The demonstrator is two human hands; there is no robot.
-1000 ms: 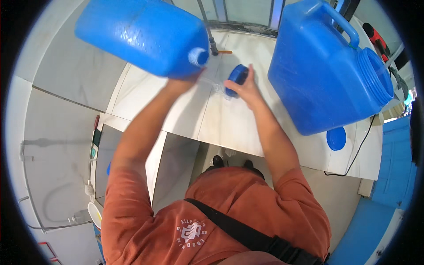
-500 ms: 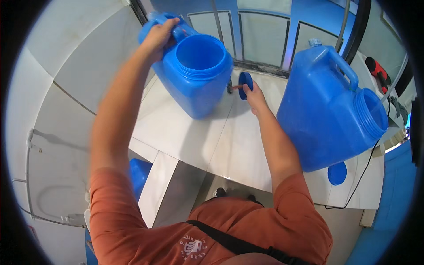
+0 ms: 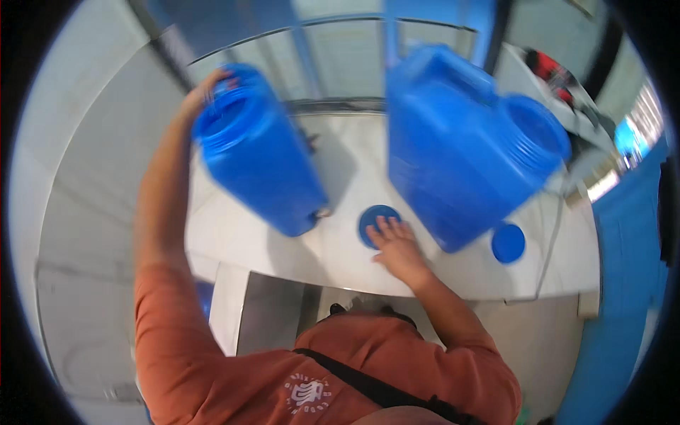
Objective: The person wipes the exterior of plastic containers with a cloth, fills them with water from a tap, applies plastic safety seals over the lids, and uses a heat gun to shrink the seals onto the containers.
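Note:
My left hand (image 3: pixel 214 88) is closed around the handle at the top of a blue plastic jug (image 3: pixel 265 166). That jug leans over the white counter, its wide, uncapped mouth toward the upper left. A small fitting (image 3: pixel 322 212), blurred, shows by its lower corner. A round dark-blue cap (image 3: pixel 368 221) lies on the counter between two jugs. Over it my right hand (image 3: pixel 400 253) rests with fingers spread, touching its near right edge. Close to the right of this hand stands a second, larger blue jug (image 3: pixel 453 149), also uncapped, its mouth facing right.
Another blue cap (image 3: pixel 508 243) lies right of the larger jug, beside a thin cable (image 3: pixel 549 255). A red and black tool (image 3: pixel 551 74) sits on a ledge at the far right. The white counter (image 3: pixel 460 273) ends just in front of me; a framed glass panel (image 3: pixel 347 60) stands behind.
My left hand has swung its jug leftward and tilted it. My right hand has brought the cap down onto the counter and opened its fingers. The whole view has shifted and blurred.

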